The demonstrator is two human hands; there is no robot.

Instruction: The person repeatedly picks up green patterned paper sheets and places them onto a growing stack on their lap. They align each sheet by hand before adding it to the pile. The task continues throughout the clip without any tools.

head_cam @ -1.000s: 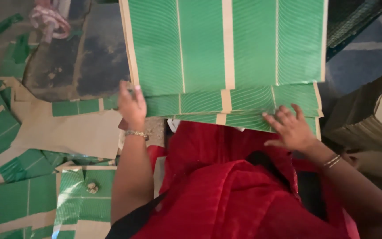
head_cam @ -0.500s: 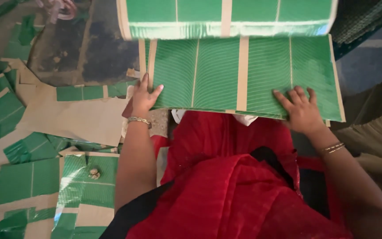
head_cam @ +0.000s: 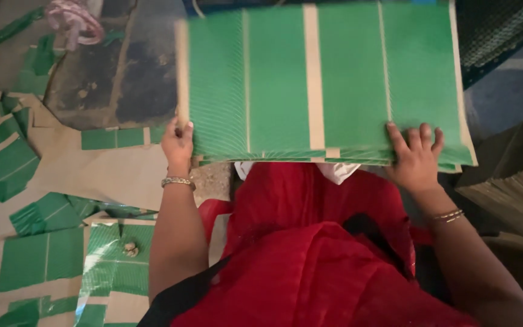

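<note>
A large sheet of green printed paper with pale cream stripes [head_cam: 328,85] lies over a stack of like sheets in front of me, above my red-clothed lap [head_cam: 316,242]. My left hand [head_cam: 178,142] grips the sheet's near left corner, thumb on top. My right hand [head_cam: 416,158] lies flat with spread fingers on the near right edge of the sheet. Both wrists wear thin bangles. The lower sheets of the stack show only as thin edges under the top one.
Cut green and cream paper pieces [head_cam: 43,254] lie scattered on brown paper [head_cam: 92,172] over the floor at my left. A dark worn floor patch [head_cam: 122,72] is beyond them. A stack of brownish sheets [head_cam: 509,181] stands at the right.
The top green sheet has been drawn toward me and now covers the stack. Both hands moved up and apart along its near edge.
</note>
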